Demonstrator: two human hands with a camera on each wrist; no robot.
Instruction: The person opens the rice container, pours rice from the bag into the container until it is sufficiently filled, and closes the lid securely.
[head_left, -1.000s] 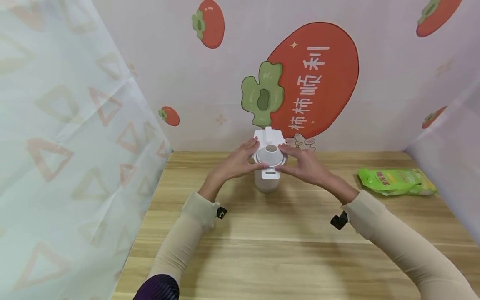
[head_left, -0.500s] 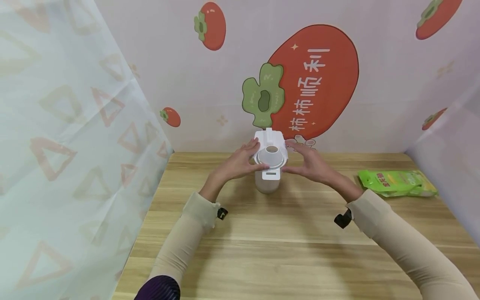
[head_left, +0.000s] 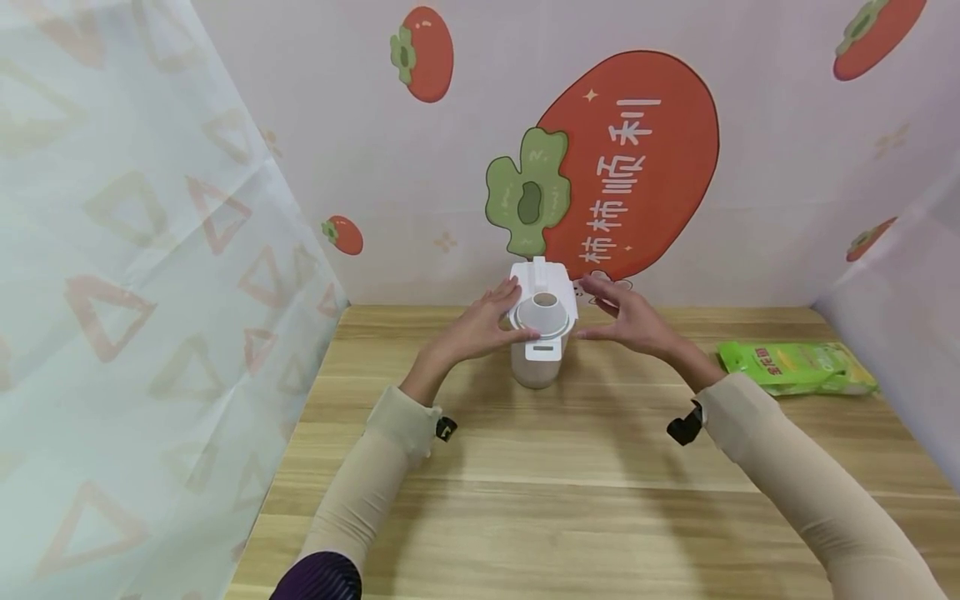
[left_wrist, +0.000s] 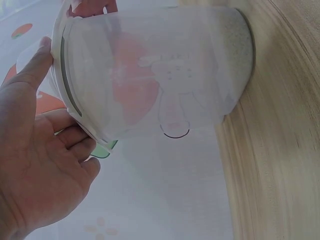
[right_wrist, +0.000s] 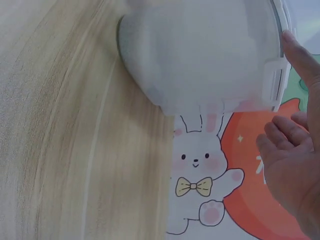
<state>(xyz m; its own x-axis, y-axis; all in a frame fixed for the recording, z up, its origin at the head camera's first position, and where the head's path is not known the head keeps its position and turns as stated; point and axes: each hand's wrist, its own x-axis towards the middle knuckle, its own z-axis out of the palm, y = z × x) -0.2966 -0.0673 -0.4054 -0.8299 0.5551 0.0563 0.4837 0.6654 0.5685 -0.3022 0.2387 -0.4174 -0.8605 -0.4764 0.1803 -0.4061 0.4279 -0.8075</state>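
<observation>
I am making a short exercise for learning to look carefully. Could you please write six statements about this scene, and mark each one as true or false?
1. The container stands upright on the wooden table. True.
2. The lid lies on the table beside the container. False: it sits on top of the container.
3. The container's walls are solid black. False: they are pale and partly see-through.
4. The left hand touches the lid. True.
5. A green packet lies on the table, to the right of the container. True.
6. The right hand is holding the packet. False: it is near the lid, apart from the packet.
</observation>
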